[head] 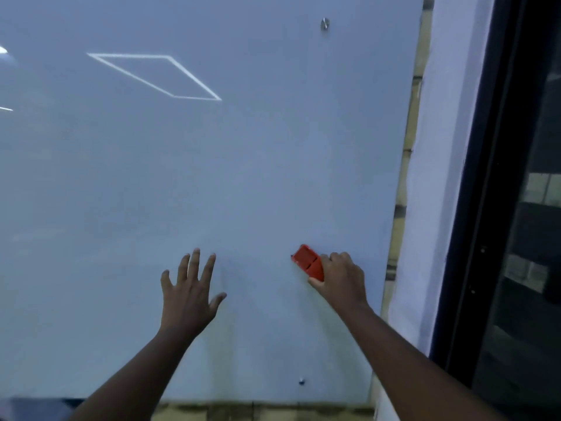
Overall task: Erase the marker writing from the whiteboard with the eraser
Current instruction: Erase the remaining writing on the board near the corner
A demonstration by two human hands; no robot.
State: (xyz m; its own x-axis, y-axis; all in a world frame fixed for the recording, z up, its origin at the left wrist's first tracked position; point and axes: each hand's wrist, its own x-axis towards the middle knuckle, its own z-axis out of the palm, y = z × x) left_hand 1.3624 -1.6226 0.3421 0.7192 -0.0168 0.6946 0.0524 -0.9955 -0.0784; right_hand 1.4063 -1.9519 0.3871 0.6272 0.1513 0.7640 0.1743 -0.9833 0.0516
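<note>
This looks like an office or meeting room. A large whiteboard [212,177] is fixed to the wall with metal studs [325,24], beside a dark-framed window [516,208], and rectangular ceiling lights are reflected [158,75] in the board.

I see a strip of tan brick wall [408,153] running down the right side, with more brick [258,411] along the bottom edge. Right of it stands a pale white pillar [437,165], then a black window frame [485,183] and dark glass [534,226] reflecting dim tiles. Light is cool and bluish. A dark blurred object [33,408] sits bottom left; I can't tell what.
</note>
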